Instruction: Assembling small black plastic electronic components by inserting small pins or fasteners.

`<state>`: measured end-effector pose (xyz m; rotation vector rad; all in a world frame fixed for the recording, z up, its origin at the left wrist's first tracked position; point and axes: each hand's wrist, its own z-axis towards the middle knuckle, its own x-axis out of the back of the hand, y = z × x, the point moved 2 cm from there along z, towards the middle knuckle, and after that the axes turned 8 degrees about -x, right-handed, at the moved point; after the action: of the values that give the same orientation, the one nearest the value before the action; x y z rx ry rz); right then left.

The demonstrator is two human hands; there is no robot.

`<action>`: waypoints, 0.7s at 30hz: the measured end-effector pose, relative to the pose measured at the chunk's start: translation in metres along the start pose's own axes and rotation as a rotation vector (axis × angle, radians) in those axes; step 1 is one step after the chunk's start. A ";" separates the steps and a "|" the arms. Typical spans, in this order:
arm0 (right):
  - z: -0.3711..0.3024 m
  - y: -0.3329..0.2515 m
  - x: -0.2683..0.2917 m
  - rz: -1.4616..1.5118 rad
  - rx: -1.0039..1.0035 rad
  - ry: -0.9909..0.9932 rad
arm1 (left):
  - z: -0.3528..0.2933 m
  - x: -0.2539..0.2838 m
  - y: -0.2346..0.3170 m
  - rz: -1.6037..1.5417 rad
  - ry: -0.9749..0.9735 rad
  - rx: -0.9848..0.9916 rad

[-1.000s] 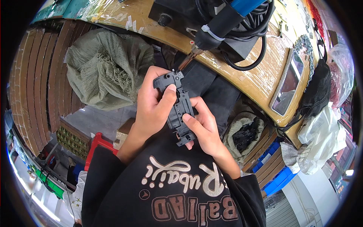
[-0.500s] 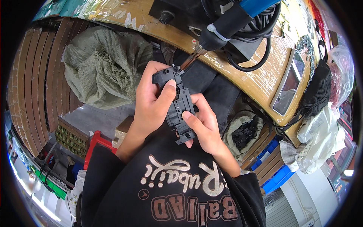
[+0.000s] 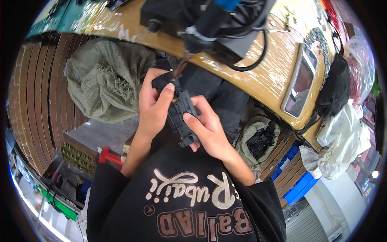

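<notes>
A long black moulded plastic part (image 3: 183,105) with ribs, holes and small posts is held slantwise in front of my body. My left hand (image 3: 153,107) closes on its upper end, thumb pressed on the top face. Lower down, my right hand (image 3: 207,127) grips the right side, its thumb on the face and a fingertip showing under the lower end. A blue-and-black tool (image 3: 201,38) with a white cable tie points its metal tip down at the part's upper end. Blur hides whether tip and part touch.
The wooden bench (image 3: 252,86) carries a black box (image 3: 171,20), black cables and a flat framed panel (image 3: 300,80). At left stand a grey-green woven sack (image 3: 107,80) and stacked brown boards (image 3: 40,101). An open sack (image 3: 258,141) of black pieces sits at right.
The bench, tool and my hands with the black part sit further left in the view, and the part is slightly higher. Both hands keep their hold; the tip stays by the part's upper end.
</notes>
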<state>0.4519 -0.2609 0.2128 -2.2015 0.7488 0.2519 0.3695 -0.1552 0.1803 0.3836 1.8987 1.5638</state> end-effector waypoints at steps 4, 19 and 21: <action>-0.003 -0.002 0.021 -0.275 -0.027 0.069 | -0.009 -0.001 -0.010 0.127 0.044 0.200; -0.219 0.106 0.249 0.126 0.142 0.765 | 0.084 0.069 0.118 0.843 0.518 -0.493; -0.240 0.147 0.282 0.123 0.087 0.951 | 0.124 0.086 0.134 1.025 0.346 -0.589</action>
<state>0.5788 -0.6363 0.1710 -2.1318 1.3538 -0.8132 0.3613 0.0243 0.2729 0.9469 1.3692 2.9015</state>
